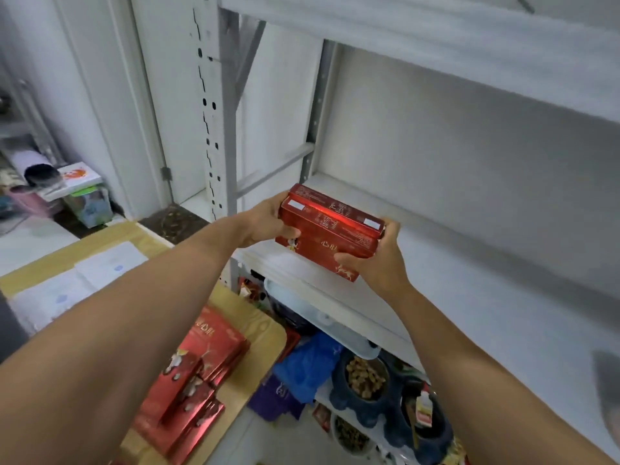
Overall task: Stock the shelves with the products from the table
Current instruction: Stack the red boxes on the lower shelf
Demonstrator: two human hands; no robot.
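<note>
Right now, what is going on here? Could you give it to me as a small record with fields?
Held item: shiny red rectangular cardboard box, slightly tilted
Hands: left hand grips its left end; right hand grips its right end
Position: at the front edge of the white metal shelf; contact unclear
On table: stack of matching red boxes on the light wooden table
Shelf below: dark blue bowls of brown pellets, blue plastic bag
</note>
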